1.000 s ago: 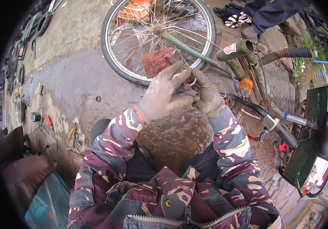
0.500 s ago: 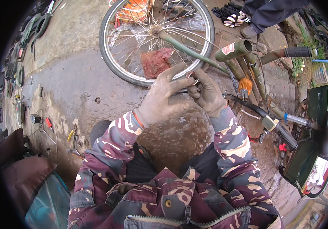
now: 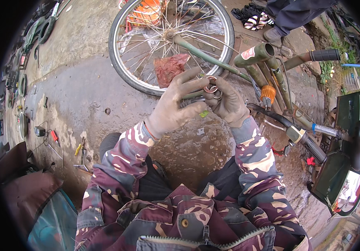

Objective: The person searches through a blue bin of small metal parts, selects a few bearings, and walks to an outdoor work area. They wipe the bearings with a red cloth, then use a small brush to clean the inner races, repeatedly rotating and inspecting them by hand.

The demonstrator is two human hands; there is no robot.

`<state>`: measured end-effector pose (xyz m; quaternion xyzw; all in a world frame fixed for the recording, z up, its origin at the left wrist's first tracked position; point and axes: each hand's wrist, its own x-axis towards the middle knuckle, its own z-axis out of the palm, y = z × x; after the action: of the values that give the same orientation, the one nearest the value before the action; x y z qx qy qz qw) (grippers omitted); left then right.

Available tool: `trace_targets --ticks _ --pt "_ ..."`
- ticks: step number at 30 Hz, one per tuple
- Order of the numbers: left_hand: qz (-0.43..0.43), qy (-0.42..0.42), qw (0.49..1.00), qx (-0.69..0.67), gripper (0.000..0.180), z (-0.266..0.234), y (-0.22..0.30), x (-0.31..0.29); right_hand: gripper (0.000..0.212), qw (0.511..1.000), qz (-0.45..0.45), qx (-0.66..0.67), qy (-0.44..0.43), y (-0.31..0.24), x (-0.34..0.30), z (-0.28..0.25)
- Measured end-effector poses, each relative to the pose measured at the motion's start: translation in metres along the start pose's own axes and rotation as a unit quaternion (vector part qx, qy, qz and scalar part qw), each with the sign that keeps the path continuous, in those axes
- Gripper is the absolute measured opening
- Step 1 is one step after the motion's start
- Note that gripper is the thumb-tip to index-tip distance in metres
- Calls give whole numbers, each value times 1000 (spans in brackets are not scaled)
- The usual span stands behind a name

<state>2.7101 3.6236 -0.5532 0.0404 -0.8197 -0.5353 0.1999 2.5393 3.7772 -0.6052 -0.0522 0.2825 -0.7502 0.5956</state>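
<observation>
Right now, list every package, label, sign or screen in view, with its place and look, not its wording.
Red plastic bag: crumpled, lying against the spokes of the bicycle wheel.
Orange package: boxy, behind the wheel at the top edge.
Sticker: small red and white patch on the green frame tube, right of the wheel.
Teal plastic bag: glossy, at the lower left.
No signs or screens show.

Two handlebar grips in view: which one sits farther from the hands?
The black grip at upper right, near the grass. The other grip lies lower, closer to the right hand.
</observation>
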Motion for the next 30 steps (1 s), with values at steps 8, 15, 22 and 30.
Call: trace_targets --ticks 8,15,22,30 --pt "44 -1 965 257 62 7 9 -1 29 1000 13 12 -4 -7 2 -4" --pt "7 11 968 250 65 -6 12 2 27 998 40 53 -18 -9 2 -1" --pt "60 0 968 245 63 6 14 -2 26 1000 9 -4 23 -1 1 8" --pt "24 31 991 130 63 -5 10 -4 28 999 16 25 39 -2 2 9"
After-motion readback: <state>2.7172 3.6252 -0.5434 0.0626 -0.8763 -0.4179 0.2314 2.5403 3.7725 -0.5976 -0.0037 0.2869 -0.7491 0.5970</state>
